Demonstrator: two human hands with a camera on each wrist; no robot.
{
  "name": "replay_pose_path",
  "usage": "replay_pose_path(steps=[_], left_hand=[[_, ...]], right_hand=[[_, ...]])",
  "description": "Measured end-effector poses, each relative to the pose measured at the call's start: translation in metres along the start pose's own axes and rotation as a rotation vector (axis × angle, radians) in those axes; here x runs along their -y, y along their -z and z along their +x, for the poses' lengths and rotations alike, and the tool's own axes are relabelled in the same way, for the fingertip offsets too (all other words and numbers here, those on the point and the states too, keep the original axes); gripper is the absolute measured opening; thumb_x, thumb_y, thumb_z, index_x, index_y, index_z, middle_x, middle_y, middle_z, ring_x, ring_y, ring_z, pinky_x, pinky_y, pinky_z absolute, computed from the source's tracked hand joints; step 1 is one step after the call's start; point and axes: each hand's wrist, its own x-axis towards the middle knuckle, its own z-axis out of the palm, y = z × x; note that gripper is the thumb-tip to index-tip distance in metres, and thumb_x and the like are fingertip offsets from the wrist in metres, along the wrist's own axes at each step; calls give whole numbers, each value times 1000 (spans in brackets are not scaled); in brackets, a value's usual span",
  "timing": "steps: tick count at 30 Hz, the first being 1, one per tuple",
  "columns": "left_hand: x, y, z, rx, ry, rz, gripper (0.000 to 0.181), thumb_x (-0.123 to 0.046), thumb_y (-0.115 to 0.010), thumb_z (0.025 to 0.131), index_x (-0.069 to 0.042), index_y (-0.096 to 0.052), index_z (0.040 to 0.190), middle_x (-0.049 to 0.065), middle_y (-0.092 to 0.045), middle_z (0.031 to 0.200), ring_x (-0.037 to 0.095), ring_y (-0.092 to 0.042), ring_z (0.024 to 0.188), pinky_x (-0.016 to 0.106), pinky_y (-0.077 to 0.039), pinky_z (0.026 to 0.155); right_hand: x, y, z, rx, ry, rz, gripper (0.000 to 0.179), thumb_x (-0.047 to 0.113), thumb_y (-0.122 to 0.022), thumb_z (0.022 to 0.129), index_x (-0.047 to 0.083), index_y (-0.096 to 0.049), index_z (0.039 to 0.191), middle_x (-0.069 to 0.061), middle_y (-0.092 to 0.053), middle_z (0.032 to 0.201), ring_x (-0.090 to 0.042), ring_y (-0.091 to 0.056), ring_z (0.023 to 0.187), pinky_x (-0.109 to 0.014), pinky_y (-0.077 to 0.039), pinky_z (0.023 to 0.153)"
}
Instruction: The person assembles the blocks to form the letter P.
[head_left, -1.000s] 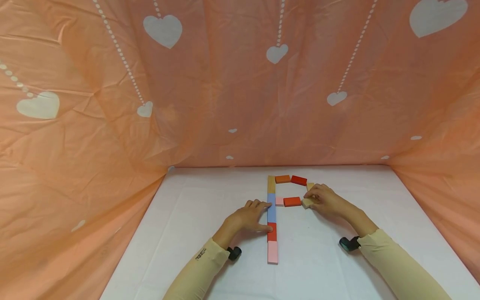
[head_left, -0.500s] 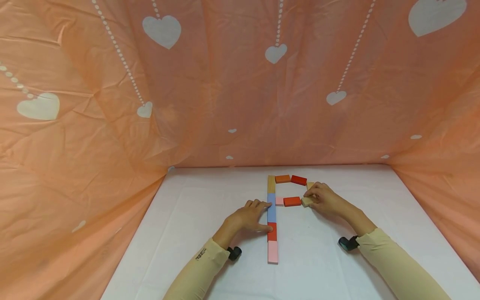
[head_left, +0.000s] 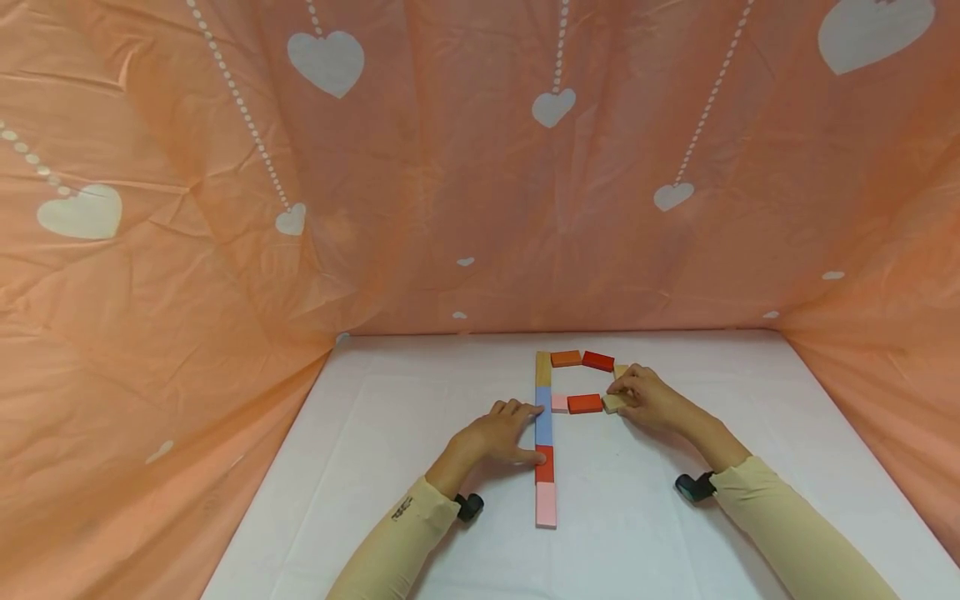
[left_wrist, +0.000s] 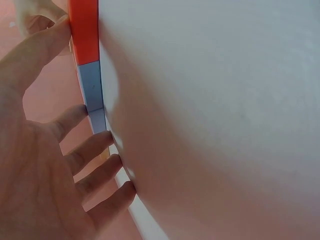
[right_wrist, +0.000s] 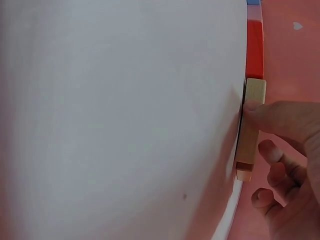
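Flat wooden blocks lie on a white surface in the shape of a letter P. Its upright runs from a natural wood block (head_left: pixel 543 368) through a blue part (head_left: pixel 543 425) and a red block (head_left: pixel 545 471) to a pink block (head_left: pixel 546 505). My left hand (head_left: pixel 495 433) rests beside it, index fingertip on the blue part and thumb on the red block. At the loop's lower right my right hand (head_left: pixel 656 402) pinches a pale wooden block (right_wrist: pixel 251 135), thumb along its near side. Another pale block (head_left: pixel 620 370) is partly hidden behind that hand's fingers.
The loop's top has an orange block (head_left: pixel 566 358) and a dark red block (head_left: pixel 597 361). A small pink block (head_left: pixel 559 404) and a red block (head_left: pixel 585 404) form its lower bar. An orange curtain (head_left: pixel 495 208) with hearts hangs behind the white tabletop (head_left: pixel 420 375).
The pale block pinched in my right hand has shifted very slightly left, toward the red block. My left hand keeps its place on the upright.
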Motion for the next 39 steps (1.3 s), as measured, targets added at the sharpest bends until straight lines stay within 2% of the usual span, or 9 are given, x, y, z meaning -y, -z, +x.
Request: replay_pose_path(steps=[11, 21, 27, 39], left_hand=[[0, -1, 1, -3, 7, 10, 91, -60, -76, 94, -24, -37, 168, 8, -44, 162, 29, -44, 144, 51, -49, 114], [0, -1, 1, -3, 7, 19, 91, -60, -76, 94, -24, -37, 168, 8, -45, 161, 28, -44, 143, 50, -49, 115], [1, -2, 2, -4, 2, 20, 91, -60, -76, 94, -24, -37, 168, 8, -45, 161, 28, -45, 143, 50, -49, 115], [1, -2, 3, 1, -5, 24, 91, -61, -75, 94, -24, -36, 168, 8, -45, 161, 28, -44, 144, 50, -48, 115]], right_hand=[[3, -1, 1, -15, -2, -28, 25, 2, -83, 91, 8, -76, 114, -6, -59, 109, -34, -54, 112, -44, -50, 94], [3, -1, 2, 0, 17, -21, 26, 2, -84, 91, 8, -77, 115, -5, -58, 108, -31, -53, 109, -41, -50, 91], [3, 0, 2, 6, 32, -31, 26, 3, -83, 91, 9, -77, 116, -5, -58, 109, -32, -53, 110, -44, -48, 93], [3, 1, 1, 11, 9, -28, 27, 1, -83, 91, 10, -78, 116, -5, -58, 109, -34, -53, 113, -50, -49, 98]])
